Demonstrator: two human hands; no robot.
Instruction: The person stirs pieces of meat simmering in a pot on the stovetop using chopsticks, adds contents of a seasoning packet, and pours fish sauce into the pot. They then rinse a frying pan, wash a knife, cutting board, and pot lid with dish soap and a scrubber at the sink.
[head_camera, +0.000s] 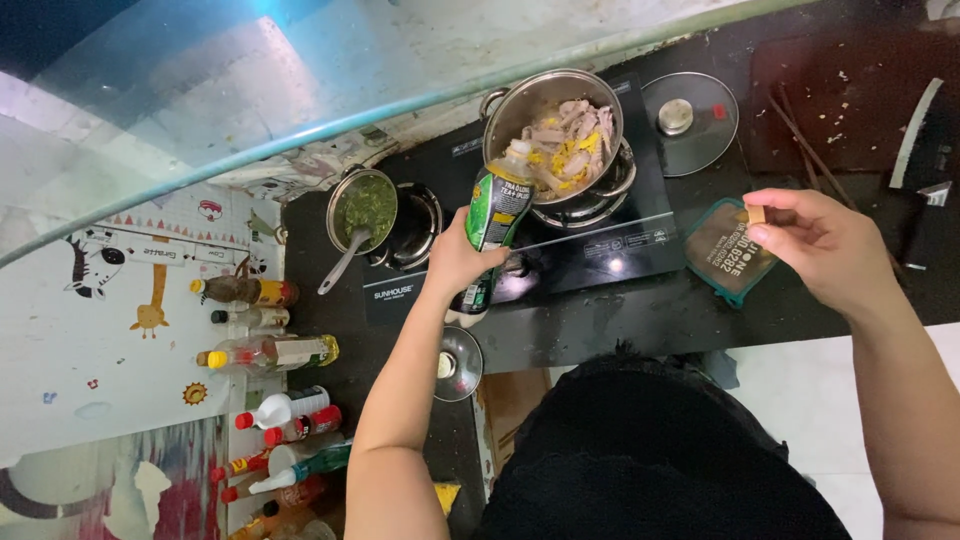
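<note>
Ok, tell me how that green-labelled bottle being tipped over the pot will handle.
The bottle looks like thin plastic, so it probably gives when squeezed. The left hand alone holds it tilted, so it is likely fairly light. Tall and narrow, it may tip easily once stood beside the pot.

Both arms are bare from the upper arm down to the wrist, with no sleeves showing. The left hand (455, 262) and the right hand (822, 248) wear no gloves, rings, watch or bracelet. A black garment (640, 450) of plain, slightly fuzzy cloth covers the body below, without print or pattern.
</note>
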